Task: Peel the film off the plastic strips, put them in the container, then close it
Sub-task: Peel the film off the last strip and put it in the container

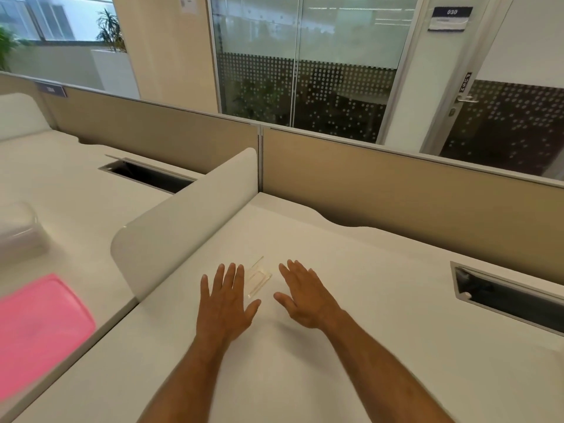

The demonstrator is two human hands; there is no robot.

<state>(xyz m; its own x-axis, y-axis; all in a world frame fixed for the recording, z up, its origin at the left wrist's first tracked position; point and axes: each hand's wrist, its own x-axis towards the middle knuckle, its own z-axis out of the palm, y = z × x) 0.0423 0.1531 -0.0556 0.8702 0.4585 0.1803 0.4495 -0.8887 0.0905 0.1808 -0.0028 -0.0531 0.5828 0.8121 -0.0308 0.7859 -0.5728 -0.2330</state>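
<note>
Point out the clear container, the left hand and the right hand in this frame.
clear container [258,279]: head view, on its transparent top face, between the hands.
left hand [225,303]: head view, on the back of the hand, fingers straight.
right hand [306,297]: head view, on the back of the hand, fingers spread.

White desk, matte, wavy along its far edge. Near the middle, a small clear container lying flat (contents too faint to tell). Set into the right edge, a dark cable slot. Along the left edge, a white divider standing upright. Both hands spread just over the surface, either side of the container.
</note>
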